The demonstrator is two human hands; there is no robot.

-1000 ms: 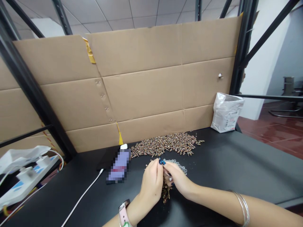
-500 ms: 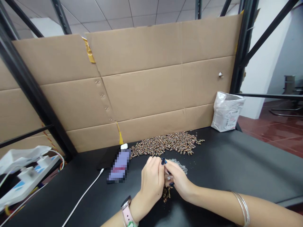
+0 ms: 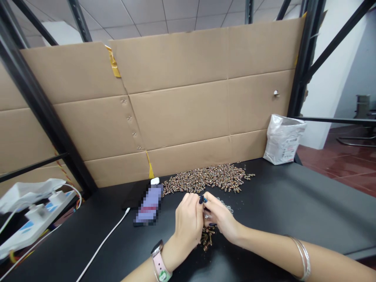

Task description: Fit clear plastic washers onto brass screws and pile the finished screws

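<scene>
My left hand [image 3: 189,219] and my right hand [image 3: 221,217] meet fingertip to fingertip above the black table. Both are closed, and whatever is pinched between them is hidden by the fingers. Just below them lies a small cluster of brassy screws [image 3: 208,239], partly covered by my left hand. Behind my right hand shows part of a group of flat grey washers [image 3: 229,207]. Farther back, against the cardboard, a wide heap of small copper-coloured screws [image 3: 205,178] is spread out.
A blurred-out phone [image 3: 149,204] and a white cable [image 3: 102,243] lie left of my hands. A power strip [image 3: 35,225] with plugs is at far left. A white plastic bag [image 3: 283,140] stands at the back right. A cardboard wall [image 3: 182,109] closes off the back.
My right hand's fingers have shifted slightly up and left, covering more of the washers. More of the near screw cluster shows. The whole view has moved a little.
</scene>
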